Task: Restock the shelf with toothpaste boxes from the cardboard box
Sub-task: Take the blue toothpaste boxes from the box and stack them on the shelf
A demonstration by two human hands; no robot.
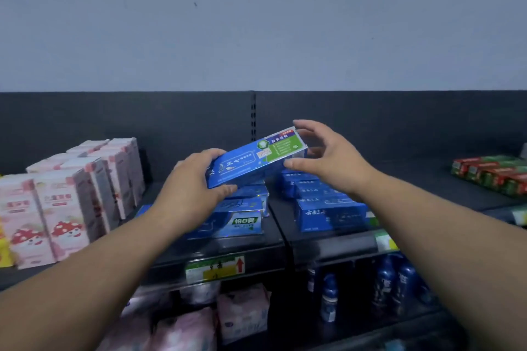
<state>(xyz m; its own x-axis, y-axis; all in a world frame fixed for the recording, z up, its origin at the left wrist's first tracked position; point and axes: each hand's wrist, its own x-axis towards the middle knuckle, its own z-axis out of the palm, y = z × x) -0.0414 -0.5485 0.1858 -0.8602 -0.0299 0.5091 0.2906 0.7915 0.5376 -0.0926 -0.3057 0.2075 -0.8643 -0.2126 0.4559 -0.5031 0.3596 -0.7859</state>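
Note:
A blue toothpaste box (253, 156) with a green panel hangs tilted above the black shelf (279, 239), its right end higher. My left hand (196, 182) grips its lower left end, thumb underneath. My right hand (325, 151) is at its upper right end, fingers curved around the end with the thumb below it. Under the box lie stacked blue toothpaste boxes (242, 216) on the left section and another blue row (328, 208) on the right section. The cardboard box is out of view.
Pink upright cartons (71, 199) stand in rows at the shelf's left. Red and green boxes (496, 174) lie at the far right. A price label (215, 268) hangs on the shelf edge. Below are pink packets (242, 313) and dark blue bottles (399, 285).

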